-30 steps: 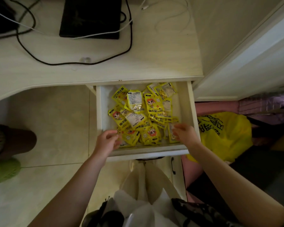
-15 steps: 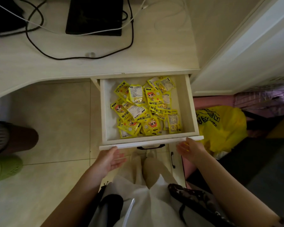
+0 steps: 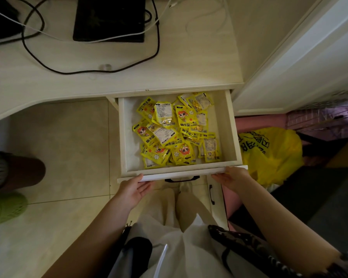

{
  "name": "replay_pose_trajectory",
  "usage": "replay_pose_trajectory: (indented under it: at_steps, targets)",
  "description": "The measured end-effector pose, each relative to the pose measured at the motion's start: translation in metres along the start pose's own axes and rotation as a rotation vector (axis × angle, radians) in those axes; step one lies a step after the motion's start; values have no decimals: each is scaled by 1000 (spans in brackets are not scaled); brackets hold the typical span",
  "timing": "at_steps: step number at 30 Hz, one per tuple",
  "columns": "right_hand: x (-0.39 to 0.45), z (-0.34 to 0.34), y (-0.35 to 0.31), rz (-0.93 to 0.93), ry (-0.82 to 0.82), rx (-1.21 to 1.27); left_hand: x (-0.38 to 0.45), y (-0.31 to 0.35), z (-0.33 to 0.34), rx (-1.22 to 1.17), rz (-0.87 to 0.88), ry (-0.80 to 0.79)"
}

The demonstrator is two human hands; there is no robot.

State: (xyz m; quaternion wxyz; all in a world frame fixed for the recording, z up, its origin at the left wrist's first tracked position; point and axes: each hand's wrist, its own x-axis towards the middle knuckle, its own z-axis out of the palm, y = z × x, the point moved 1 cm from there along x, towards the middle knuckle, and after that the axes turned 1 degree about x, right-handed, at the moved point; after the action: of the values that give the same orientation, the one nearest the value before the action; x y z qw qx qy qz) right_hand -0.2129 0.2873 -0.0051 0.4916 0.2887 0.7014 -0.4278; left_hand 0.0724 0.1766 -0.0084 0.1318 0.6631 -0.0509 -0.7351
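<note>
Head view: drawer (image 3: 177,176) is pulled out from under the counter (image 3: 109,81), and its inside is in full view. A loose heap of yellow hand warmer packets (image 3: 177,133) lies in it, toward the drawer's right and middle, with a bare strip along its left wall. Left grip (image 3: 135,189) is at the left end of the drawer front, palm up, fingers straight and apart, thumb touching the front edge, clamped on nothing. Right grip (image 3: 232,177) is at the right front corner, fingers loosely extended against the front panel, also clamped on nothing. Black handle (image 3: 182,179) sits on the drawer front between the two grips, untouched. Yellow plastic bag (image 3: 273,155) is on the floor just right of the drawer. Black cable (image 3: 158,37) loops on the counter behind the drawer.
</note>
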Motion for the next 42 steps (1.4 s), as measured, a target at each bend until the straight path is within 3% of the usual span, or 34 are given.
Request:
replay_pose_trajectory:
  at_steps: [17,42]
  targets:
    - [18,51,-64,-80,-38,-67,21,64,43,-6,143,-54]
    - [43,139,-182,-200,-197,-165,76,175,119,-8,348,15]
